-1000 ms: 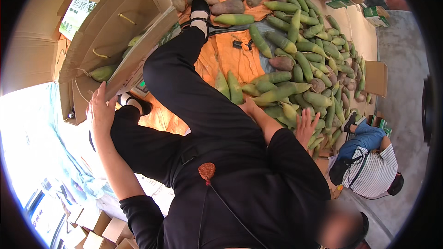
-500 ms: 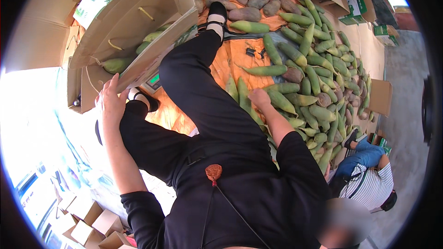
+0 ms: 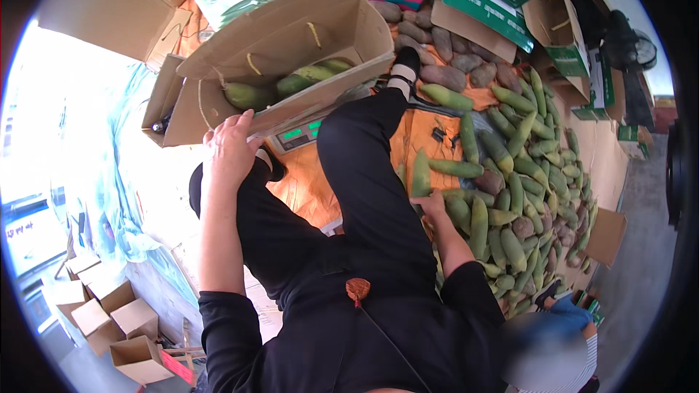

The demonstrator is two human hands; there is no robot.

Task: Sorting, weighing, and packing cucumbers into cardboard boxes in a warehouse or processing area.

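Note:
My left hand (image 3: 231,147) rests with its fingers stretched out at the near corner of a long open cardboard box (image 3: 320,105). Inside that box lie several green radishes (image 3: 250,94), and yellow cord handles show on its inner wall. A scale (image 3: 297,135) with a lit green display peeks out beneath the box's near side. My right hand (image 3: 432,207) is closed at the lower end of a green radish (image 3: 421,172), its fingertips partly hidden. It is at the left edge of a large heap of green radishes (image 3: 513,251).
Dark reddish radishes (image 3: 444,78) lie at the back on an orange cloth (image 3: 309,185). Green cartons (image 3: 484,11) stand behind them. Small empty boxes (image 3: 138,360) sit at the lower left. A person in blue trousers (image 3: 571,311) is at the lower right, beside the heap.
The view has shifted, so the box and heap sit differently in it. My right hand now has a green radish in its grasp. My left hand stays at the box corner.

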